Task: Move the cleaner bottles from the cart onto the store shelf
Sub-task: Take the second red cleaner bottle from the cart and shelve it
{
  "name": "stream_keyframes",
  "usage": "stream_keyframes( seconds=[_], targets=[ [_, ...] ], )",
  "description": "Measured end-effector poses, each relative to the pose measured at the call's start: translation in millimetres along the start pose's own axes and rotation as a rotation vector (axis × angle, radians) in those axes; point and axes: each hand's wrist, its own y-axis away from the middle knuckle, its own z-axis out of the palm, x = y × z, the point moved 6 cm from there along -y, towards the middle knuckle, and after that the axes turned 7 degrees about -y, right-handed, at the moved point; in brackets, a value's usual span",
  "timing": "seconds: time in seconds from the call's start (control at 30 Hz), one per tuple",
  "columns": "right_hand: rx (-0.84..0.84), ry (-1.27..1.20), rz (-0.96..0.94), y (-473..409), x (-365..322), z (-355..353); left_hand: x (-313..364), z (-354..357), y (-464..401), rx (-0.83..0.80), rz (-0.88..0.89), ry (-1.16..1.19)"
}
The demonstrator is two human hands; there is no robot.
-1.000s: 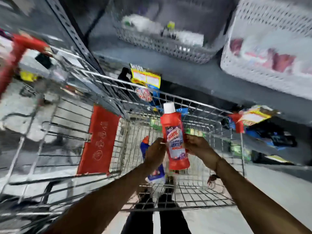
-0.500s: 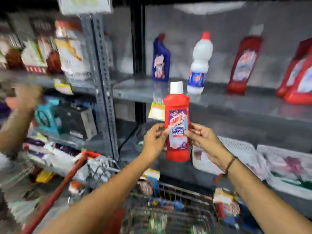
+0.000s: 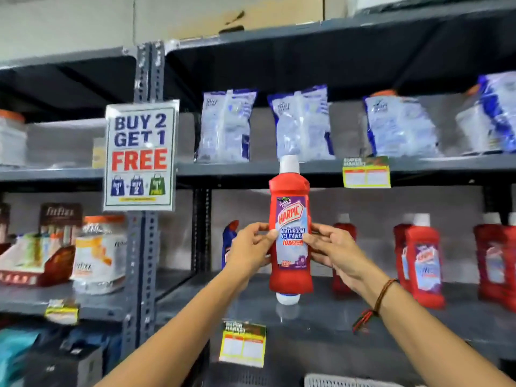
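I hold a red cleaner bottle [image 3: 290, 191] with a white cap upright in front of the grey shelf [image 3: 321, 317], above its surface. My left hand [image 3: 250, 248] grips its left side and my right hand [image 3: 332, 251] grips its right side, fingertips on the label. On the shelf behind stand a blue bottle [image 3: 229, 233], a white bottle [image 3: 287, 298] mostly hidden by the held one, a red bottle [image 3: 344, 227] behind my right hand, and more red bottles [image 3: 424, 261] to the right. The cart is out of view.
A "Buy 2 Get 1 Free" sign [image 3: 139, 155] hangs on the upright post [image 3: 142, 275]. Blue-white pouches [image 3: 226, 125] fill the shelf above. Price tags [image 3: 243, 344] hang from shelf edges. Boxes and jars [image 3: 97, 252] sit on the left shelf section.
Both hands lifted the red bottle out of the cart and up to shelf height. The view swung up from the cart to the shelves.
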Motion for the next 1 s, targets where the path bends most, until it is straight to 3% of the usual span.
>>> stream_keyframes(
  seconds=[0.47,0.8,1.0],
  targets=[
    [0.084,0.09,-0.018,-6,-5,-44,-13,44,-29,-0.064,0.031,0.046],
    [0.179,0.217,0.02,-18,30,-172,-79,182,-58,-0.155,-0.069,0.201],
    [0.184,0.253,0.092,-35,73,-242,-128,240,-79,-0.094,-0.117,0.13]
  ],
)
